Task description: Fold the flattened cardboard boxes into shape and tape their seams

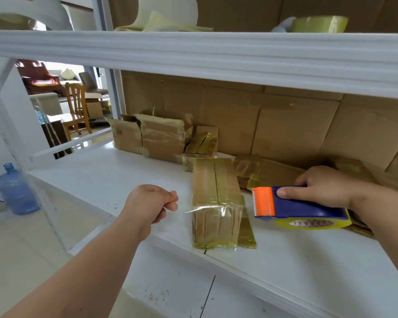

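Head view: the left hand (151,204) pinches the free end of the clear tape (194,210), likely keeping it taut. Just right of it, on the white shelf (115,180), stands the folded cardboard box (216,203), its seam already taped. Beyond the box, the right hand (324,187) grips the tape dispenser (296,207), ready to cut.

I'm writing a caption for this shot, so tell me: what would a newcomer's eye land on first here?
First the blue and orange tape dispenser, gripped by the right hand at the right of the white shelf. Next the clear tape strip that the left hand pinches, leading to the heavily taped cardboard box in the middle.
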